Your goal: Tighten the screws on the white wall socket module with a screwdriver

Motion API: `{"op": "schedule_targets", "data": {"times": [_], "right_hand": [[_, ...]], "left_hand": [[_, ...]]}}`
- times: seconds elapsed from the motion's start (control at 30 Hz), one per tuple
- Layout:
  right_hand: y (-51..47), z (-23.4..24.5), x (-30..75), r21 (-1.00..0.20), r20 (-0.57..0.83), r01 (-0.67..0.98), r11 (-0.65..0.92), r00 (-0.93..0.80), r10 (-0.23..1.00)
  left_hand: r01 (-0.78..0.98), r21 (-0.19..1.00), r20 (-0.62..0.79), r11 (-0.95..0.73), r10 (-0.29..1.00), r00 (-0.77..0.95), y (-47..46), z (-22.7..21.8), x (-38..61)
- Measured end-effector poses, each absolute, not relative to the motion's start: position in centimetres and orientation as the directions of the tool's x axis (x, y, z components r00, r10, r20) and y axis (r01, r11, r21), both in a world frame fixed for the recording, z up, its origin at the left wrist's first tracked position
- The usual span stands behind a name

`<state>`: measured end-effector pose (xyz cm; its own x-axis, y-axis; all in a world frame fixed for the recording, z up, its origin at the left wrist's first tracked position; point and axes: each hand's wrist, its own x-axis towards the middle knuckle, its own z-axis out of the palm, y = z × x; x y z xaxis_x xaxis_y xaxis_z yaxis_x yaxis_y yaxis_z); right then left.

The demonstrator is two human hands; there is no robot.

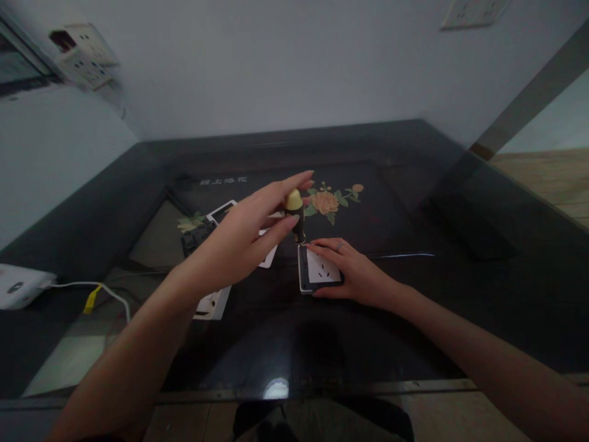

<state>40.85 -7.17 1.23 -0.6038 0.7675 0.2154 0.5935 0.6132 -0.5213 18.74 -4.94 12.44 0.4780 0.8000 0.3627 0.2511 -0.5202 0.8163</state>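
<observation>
My left hand [246,236] grips a short screwdriver [295,201] with a yellow-topped dark handle, held upright between thumb and fingers. Its lower end points at the upper left corner of a wall socket [322,269], which has a white face and a dark frame and lies on the table. Whether the tip sits in a screw is too small to tell. My right hand [356,273] is closed around the socket's right side, fingers along the far edge and thumb along the near one. Partly behind my left hand lie a white frame [268,258] and a dark socket part [193,238].
Under my left forearm lies another white panel [221,305]. Further left, a white box [21,285] trails a cable with a yellow tag [92,299]. The glossy black table [391,344] meets a wall bearing sockets [87,64]. A dark flat shape [473,227] shows at right.
</observation>
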Motion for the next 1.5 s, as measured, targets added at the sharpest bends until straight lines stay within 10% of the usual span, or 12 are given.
{"op": "schedule_targets", "data": {"times": [0.57,0.93,1.23,1.5], "right_hand": [[-8.1,1.0,40.0,-0.518,0.218,0.551,0.654,-0.655,0.724],[-8.1,1.2,40.0,-0.504,0.201,0.567,0.652,-0.657,0.727],[-8.1,1.2,40.0,-0.498,0.205,0.571,0.652,-0.654,0.728],[-8.1,1.3,40.0,-0.495,0.196,0.570,0.655,-0.661,0.724]], "left_hand": [[0.434,0.500,0.623,-0.749,0.659,0.420,-5.0,11.2,19.7],[0.385,0.617,0.363,-0.687,0.682,0.635,-5.9,13.7,17.7],[0.577,0.281,0.531,-0.767,0.625,0.572,-5.5,13.2,18.6],[0.425,0.516,0.332,-0.744,0.631,0.702,-5.7,14.0,17.2]]}}
